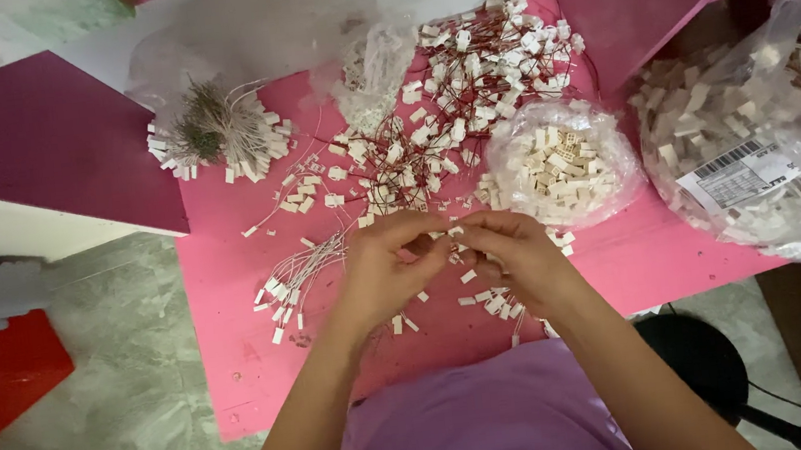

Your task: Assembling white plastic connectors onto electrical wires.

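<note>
Hands meet at table centre: left hand point(380, 267) and right hand point(513, 258) both pinched shut on one small white connector point(454, 233). Red-wired connector pile point(465, 79) at 12 o'clock, clear bag of housings point(558, 164) at 1 o'clock, pink table point(227, 273) beneath.

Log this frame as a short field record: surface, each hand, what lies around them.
surface: pink table
left hand: fingers pinched on a small white connector, meeting the right hand
right hand: fingers closed on the same connector
left of hands: white-wired connector bundle
behind hands: tangle of red-wired connectors
right of that: open clear bag of loose white housings
far right: large clear bag with label
far left: tied wire bunch
</note>
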